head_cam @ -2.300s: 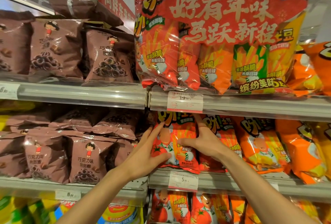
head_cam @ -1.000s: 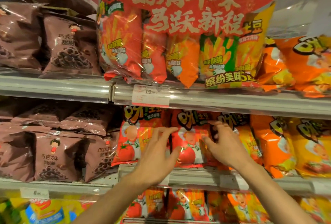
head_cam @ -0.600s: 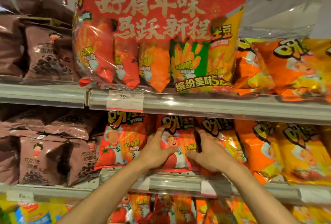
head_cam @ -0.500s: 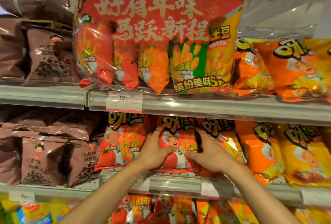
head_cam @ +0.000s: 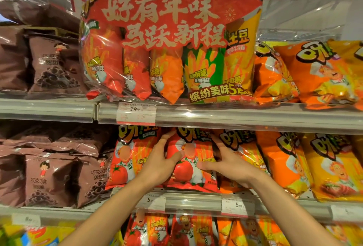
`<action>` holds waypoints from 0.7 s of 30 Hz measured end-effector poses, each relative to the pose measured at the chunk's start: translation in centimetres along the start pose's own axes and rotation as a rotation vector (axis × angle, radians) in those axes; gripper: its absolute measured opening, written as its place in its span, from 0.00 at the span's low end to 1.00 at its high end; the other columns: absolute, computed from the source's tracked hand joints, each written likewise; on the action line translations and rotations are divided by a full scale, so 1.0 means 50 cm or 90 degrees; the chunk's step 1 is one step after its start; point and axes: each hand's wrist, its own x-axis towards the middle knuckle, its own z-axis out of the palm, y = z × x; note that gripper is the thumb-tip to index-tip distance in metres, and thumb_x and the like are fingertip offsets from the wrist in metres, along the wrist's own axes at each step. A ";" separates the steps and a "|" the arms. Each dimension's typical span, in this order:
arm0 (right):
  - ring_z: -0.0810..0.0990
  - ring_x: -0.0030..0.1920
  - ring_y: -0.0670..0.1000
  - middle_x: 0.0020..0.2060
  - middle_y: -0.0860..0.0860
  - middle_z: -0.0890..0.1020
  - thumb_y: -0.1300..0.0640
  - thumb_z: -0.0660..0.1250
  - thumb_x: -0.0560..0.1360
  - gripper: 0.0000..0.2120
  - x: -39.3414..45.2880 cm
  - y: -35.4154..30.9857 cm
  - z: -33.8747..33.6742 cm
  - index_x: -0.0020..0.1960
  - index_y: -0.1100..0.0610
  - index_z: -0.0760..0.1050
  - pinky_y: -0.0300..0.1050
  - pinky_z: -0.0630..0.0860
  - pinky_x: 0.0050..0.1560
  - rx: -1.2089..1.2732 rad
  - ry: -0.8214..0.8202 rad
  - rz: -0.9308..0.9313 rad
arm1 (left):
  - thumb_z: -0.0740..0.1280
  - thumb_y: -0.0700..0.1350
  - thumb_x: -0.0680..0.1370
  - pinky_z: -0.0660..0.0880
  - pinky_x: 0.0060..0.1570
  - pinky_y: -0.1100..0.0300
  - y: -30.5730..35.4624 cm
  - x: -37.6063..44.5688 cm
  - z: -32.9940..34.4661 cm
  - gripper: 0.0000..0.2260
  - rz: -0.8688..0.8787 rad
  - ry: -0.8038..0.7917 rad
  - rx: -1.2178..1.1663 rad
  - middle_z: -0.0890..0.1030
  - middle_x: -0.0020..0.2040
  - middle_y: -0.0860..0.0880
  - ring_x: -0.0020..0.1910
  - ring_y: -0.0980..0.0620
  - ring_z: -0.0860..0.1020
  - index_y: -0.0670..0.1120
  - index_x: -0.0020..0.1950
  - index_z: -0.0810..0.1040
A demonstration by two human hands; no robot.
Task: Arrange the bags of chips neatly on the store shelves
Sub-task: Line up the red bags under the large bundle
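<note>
A left hand [head_cam: 159, 165] grips the left side of a red tomato chip bag [head_cam: 191, 169] standing at the middle shelf's [head_cam: 196, 203] front edge. The right hand [head_cam: 229, 165] grips its right side, fingers [head_cam: 166, 137] tucked behind (probably light, puffy, slick, crushable: hold the side seams gently).

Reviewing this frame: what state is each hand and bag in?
left hand: gripping the red tomato bag's left edge.
right hand: gripping that bag's right edge, fingers tucked behind.
red tomato bag: upright on middle shelf, held between both hands.
multipack: sealed, standing on top shelf.
brown bags: some upright, some lying flat on top.
</note>
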 end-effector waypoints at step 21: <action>0.75 0.54 0.30 0.56 0.29 0.71 0.52 0.84 0.62 0.55 -0.028 0.016 -0.022 0.75 0.34 0.51 0.32 0.72 0.60 -0.036 0.057 -0.059 | 0.81 0.56 0.67 0.66 0.60 0.74 -0.005 0.014 -0.009 0.47 0.053 -0.192 -0.001 0.61 0.75 0.61 0.70 0.63 0.64 0.71 0.75 0.52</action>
